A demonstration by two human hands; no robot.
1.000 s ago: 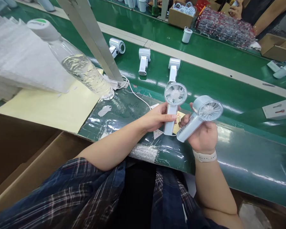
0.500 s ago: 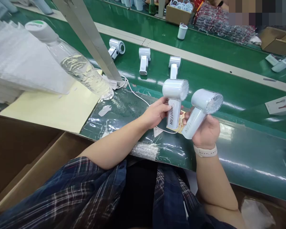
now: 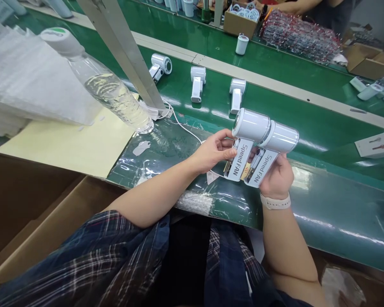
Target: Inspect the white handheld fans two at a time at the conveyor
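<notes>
Two white handheld fans marked "Speed FAN" are side by side above the near bench, their heads touching. My left hand [image 3: 215, 150] is closed on the handle of the left fan [image 3: 240, 160], thumb on its front. The right fan [image 3: 261, 168] is held by my right hand [image 3: 277, 175], whose fingers are partly hidden behind it. Both handles tilt down to the left, and their side faces show dark parts. Beyond them on the green surface lie a white fan [image 3: 236, 94], another fan [image 3: 198, 84] and a third one [image 3: 161, 66].
A clear bottle [image 3: 110, 94] leans beside a slanted metal post [image 3: 124, 51] at the left. White foam sheets [image 3: 28, 76] lie on yellow paper [image 3: 67, 147]. A white cable [image 3: 187, 130] crosses the bench. Across the line, a person's arm [image 3: 296, 6] reaches near bundled parts [image 3: 301, 36].
Both held fans have turned, so their lettering faces up and their dark side parts show. Their heads have come together. The fans on the green surface appear slightly further right.
</notes>
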